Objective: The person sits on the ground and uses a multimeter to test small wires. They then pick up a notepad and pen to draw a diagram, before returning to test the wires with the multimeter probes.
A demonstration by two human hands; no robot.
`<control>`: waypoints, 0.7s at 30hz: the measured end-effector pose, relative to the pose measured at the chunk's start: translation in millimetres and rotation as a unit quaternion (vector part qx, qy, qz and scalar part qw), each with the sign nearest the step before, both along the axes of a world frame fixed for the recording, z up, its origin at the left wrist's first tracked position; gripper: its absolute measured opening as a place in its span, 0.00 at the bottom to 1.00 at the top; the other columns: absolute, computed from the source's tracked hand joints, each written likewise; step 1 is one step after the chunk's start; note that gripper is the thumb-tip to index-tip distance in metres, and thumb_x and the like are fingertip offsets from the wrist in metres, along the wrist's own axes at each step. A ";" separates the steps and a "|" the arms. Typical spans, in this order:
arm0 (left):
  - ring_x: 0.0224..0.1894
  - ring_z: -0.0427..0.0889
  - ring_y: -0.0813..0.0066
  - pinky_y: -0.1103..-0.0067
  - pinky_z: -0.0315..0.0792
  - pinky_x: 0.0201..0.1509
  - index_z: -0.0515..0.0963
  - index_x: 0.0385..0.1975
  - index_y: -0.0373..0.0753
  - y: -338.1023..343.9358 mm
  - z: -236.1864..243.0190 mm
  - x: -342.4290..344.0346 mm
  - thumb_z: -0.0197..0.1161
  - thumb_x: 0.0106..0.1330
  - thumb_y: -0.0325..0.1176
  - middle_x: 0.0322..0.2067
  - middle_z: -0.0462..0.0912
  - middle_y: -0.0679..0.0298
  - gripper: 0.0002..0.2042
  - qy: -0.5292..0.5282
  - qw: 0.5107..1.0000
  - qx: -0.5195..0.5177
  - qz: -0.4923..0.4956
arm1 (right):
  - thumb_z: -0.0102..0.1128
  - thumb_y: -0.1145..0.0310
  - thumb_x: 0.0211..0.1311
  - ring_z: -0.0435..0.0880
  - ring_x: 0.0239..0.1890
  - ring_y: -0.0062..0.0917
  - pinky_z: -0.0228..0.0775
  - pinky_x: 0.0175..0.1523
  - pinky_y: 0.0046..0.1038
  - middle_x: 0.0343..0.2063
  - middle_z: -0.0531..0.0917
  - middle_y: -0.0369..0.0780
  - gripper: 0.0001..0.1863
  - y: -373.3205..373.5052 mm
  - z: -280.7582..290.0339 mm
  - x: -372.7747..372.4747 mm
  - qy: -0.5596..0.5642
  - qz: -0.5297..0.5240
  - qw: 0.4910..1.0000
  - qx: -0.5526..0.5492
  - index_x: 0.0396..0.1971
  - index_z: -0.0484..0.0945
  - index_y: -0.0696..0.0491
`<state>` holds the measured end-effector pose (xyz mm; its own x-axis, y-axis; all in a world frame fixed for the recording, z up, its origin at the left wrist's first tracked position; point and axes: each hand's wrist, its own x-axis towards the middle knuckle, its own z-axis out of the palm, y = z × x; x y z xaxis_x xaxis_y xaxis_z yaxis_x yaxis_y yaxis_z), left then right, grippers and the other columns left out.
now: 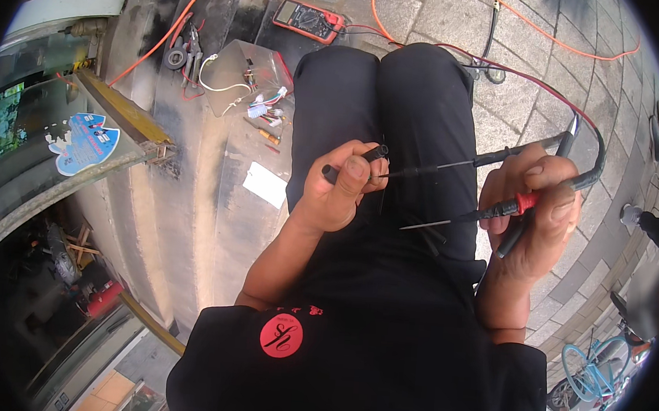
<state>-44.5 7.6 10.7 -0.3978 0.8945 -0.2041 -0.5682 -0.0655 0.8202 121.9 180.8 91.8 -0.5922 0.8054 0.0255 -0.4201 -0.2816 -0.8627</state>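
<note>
My left hand is closed on small black tubular pieces over my lap, with a thin dark shaft at its fingertips. My right hand grips two multimeter probes: a red one with its metal tip pointing left, and a black one behind it, reaching toward my left hand. Whether that black probe's tip touches what the left hand holds, I cannot tell. Their leads arc back toward the orange-cased multimeter at the upper middle.
Pliers, a plastic bag with connectors, and a white card lie on the step at my left, beside a glass-sided frame. Orange cable crosses the pavement. A person's shoe and a blue bicycle are far right.
</note>
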 end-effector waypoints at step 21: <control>0.26 0.61 0.80 0.78 0.60 0.32 0.69 0.31 0.38 -5.6 0.5 -19.0 0.61 0.77 0.59 0.27 0.66 0.68 0.27 -0.054 0.996 0.003 -0.066 | 0.64 0.58 0.77 0.88 0.31 0.31 0.81 0.37 0.28 0.35 0.83 0.48 0.20 -3.9 -40.6 4.5 -0.073 -0.075 0.994 0.038 0.46 0.79 0.64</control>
